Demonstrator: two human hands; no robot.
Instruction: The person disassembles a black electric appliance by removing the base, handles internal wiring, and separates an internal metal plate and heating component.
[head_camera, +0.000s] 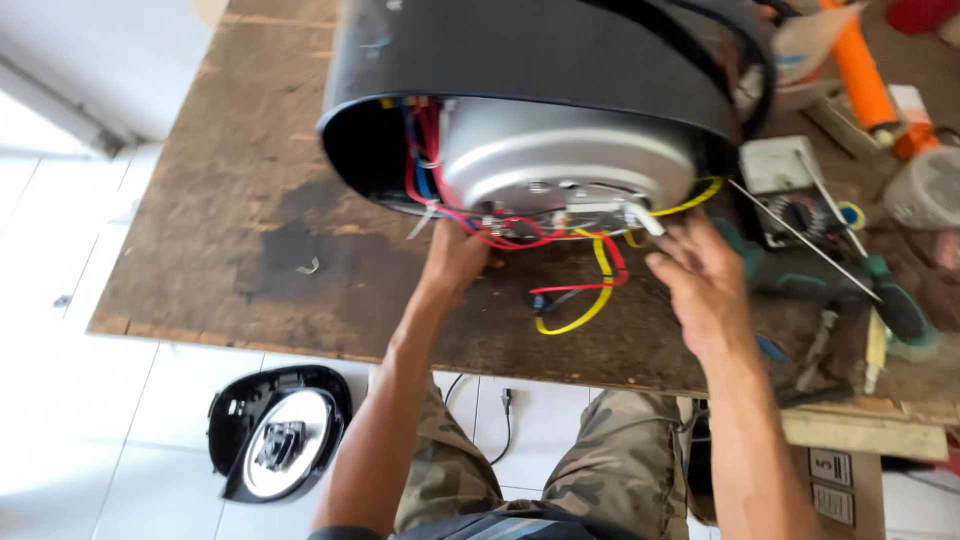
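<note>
A black rice cooker body (520, 50) lies on its side on the wooden workbench (220, 200), its open underside facing me. Inside it shows the silver inner pot shell (560, 150) with red, blue and yellow wires (590, 270) spilling out onto the bench. My left hand (450, 262) reaches under the lower rim among the red wires, fingers curled out of sight. My right hand (700, 275) is at the rim's lower right, fingers spread near a white connector (645, 218) and the yellow wire. Whether either hand grips anything is hidden.
A multimeter (795, 190), a green-handled screwdriver (880, 290) and an orange tube (860, 70) lie on the bench at right. A black and chrome cooker lid (280, 430) rests on the white tile floor at lower left. A dark stain marks the bench.
</note>
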